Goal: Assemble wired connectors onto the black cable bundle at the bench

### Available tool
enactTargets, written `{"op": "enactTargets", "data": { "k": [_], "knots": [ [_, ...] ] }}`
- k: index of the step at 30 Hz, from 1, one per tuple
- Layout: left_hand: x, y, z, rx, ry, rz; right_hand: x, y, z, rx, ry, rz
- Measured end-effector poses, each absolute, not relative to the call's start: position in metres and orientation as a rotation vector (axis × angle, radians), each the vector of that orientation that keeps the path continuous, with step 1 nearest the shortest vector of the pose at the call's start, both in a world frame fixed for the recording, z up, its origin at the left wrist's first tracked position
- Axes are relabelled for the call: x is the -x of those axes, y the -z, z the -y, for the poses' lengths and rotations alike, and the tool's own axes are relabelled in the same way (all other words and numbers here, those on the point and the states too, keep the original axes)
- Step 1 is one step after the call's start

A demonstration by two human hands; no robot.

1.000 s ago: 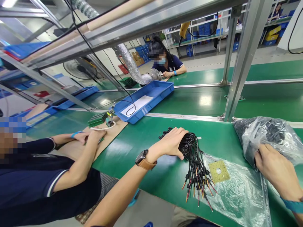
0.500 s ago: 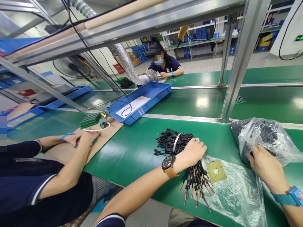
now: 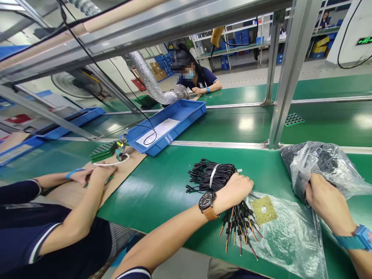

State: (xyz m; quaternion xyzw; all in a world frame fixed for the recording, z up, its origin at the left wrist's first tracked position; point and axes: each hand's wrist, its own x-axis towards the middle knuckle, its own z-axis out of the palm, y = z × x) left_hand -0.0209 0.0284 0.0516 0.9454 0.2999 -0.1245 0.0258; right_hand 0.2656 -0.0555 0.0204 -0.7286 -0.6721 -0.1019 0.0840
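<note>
My left hand (image 3: pixel 236 188), with a watch on its wrist, lies curled over a bundle of black cables (image 3: pixel 221 176) bound by a pale band. Stripped red, yellow and black wire ends (image 3: pixel 240 228) fan out below that hand. Its fingertips are partly hidden. At the right, my right hand (image 3: pixel 327 199) is closed on the edge of a clear plastic bag (image 3: pixel 322 159) with dark contents. A flat clear plastic sheet or bag (image 3: pixel 293 240) lies between my hands, and a yellowish square piece with a round hole (image 3: pixel 269 210) rests on it.
A blue tray (image 3: pixel 186 130) holding a paper stands across the metal rail. At left, a co-worker's hands (image 3: pixel 95 176) rest over brown cardboard (image 3: pixel 128 166) near green trays (image 3: pixel 101 152). Another person (image 3: pixel 199 77) sits opposite. A metal post (image 3: pixel 286 81) rises behind the bag.
The view has shifted slightly, so the background sits a little further left. My right hand has pulled slightly at the bag's edge. My left hand stays on the cables.
</note>
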Motion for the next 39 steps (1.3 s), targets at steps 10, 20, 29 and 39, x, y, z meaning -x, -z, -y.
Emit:
{"op": "enactTargets", "data": {
  "k": [10,20,29,39],
  "knots": [
    [0.022,-0.053,-0.017,-3.000,0.436,-0.997,-0.264,-0.017,0.055,2.112,0.299,1.963],
    [0.021,-0.047,-0.026,-2.881,0.008,-1.208,-0.262,-0.032,0.059,1.821,0.324,1.682],
    [0.036,-0.033,-0.015,-2.560,-0.416,-0.777,-0.242,-0.040,0.066,1.373,0.089,1.799],
    [0.032,-0.025,-0.003,-2.770,-0.198,-0.784,-0.209,-0.022,0.072,1.051,-0.414,2.370]
  ]
}}
